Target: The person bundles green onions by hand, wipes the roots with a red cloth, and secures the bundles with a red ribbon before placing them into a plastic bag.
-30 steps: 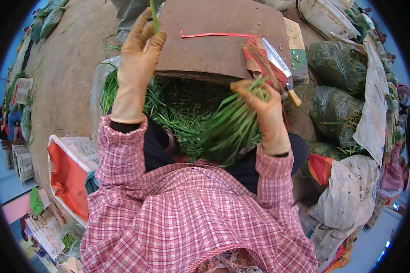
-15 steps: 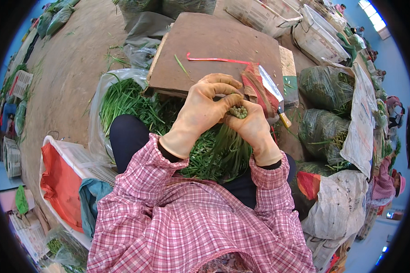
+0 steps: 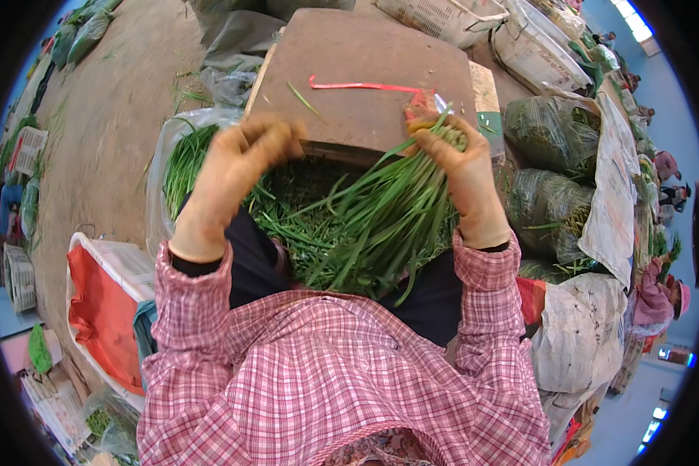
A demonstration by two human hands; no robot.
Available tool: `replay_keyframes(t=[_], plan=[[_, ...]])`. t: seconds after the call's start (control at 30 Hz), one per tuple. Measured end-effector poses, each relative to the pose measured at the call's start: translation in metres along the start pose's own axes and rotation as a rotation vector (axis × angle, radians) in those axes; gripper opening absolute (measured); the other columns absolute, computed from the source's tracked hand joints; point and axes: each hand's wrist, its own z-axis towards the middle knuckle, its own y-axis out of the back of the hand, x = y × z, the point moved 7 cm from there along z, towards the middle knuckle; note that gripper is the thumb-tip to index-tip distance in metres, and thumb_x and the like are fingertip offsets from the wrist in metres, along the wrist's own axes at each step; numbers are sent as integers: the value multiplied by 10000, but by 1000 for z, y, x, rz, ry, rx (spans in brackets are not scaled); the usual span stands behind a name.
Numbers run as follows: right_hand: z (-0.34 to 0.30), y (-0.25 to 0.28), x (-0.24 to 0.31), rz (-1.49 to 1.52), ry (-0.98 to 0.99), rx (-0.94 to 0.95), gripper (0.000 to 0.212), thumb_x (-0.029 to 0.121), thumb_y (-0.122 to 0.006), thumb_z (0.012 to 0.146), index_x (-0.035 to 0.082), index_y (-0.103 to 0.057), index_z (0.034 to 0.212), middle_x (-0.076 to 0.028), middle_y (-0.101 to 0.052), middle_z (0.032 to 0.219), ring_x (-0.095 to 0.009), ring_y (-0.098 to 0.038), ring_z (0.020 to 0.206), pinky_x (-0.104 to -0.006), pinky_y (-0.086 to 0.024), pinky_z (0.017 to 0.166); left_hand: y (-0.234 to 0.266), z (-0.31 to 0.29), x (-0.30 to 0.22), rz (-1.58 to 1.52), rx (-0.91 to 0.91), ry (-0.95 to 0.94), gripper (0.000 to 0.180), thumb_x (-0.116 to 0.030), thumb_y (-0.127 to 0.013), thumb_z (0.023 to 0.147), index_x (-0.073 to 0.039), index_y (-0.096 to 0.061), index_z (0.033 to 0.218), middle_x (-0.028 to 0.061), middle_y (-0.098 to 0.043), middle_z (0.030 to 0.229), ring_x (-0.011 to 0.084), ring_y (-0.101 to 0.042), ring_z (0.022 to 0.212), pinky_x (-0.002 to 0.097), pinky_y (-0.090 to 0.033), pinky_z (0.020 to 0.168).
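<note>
My right hand (image 3: 472, 171), in a tan rubber glove, is closed around a bunch of long green chives (image 3: 400, 198) near its stem end. The leaves fan out down and to the left over my lap. My left hand (image 3: 229, 175), gloved alike, is raised at the near left corner of the brown board (image 3: 373, 58); motion blurs its fingers. On the board lies a thin red strip (image 3: 365, 85) running to a red cloth (image 3: 421, 102). My right hand covers most of that cloth and of the knife; a bit of blade (image 3: 440, 102) shows.
Loose greens lie between my knees, and a clear bag of chives (image 3: 180, 167) stands at the left. Nearer is a white crate (image 3: 120, 260) with an orange liner. Wrapped bundles (image 3: 551, 136) and a white sack (image 3: 586, 334) line the right; pale crates (image 3: 443, 23) stand beyond the board.
My hands have moved apart from each other. The left has swung left without the bunch; the right has shifted right, and the chives now spread out below it.
</note>
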Motion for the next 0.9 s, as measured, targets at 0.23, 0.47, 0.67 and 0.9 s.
replay_keyframes(t=[0.23,0.47,0.67,0.9], plan=[[-81,-107,105,-237,885,550,215,117,-710,824,52,-667,1025,-86,-685,912,-232,-662,785,-355,-537,724,-93,-132,14,-1025,593,562,946,-741,-474,818,37,-474,1355,196,-603,1260,245,-620,1104,396,-474,986],[-148,-188,90,-870,1294,871,410,331,-637,785,109,-647,1130,-22,-597,1117,-220,-552,1040,-401,-422,894,-85,-150,-24,-1248,319,639,645,-535,-432,965,-166,-351,1488,100,-473,1443,182,-459,1298,365,-366,1094],[-123,-184,64,-935,1050,1116,512,428,-600,879,76,-592,1252,-39,-550,1319,-244,-484,1240,-458,-323,1060,-92,-90,5,-1494,341,640,543,-337,-535,963,-64,-426,1420,121,-596,1276,215,-596,1109,385,-490,960],[-44,-43,-88,-153,-154,256,558,407,-681,888,-33,-585,1216,-117,-646,1188,-200,-604,1060,-347,-462,950,-89,-48,103,-1039,34,422,584,-229,-723,844,29,-497,1317,137,-660,1084,226,-679,949,344,-597,815]])
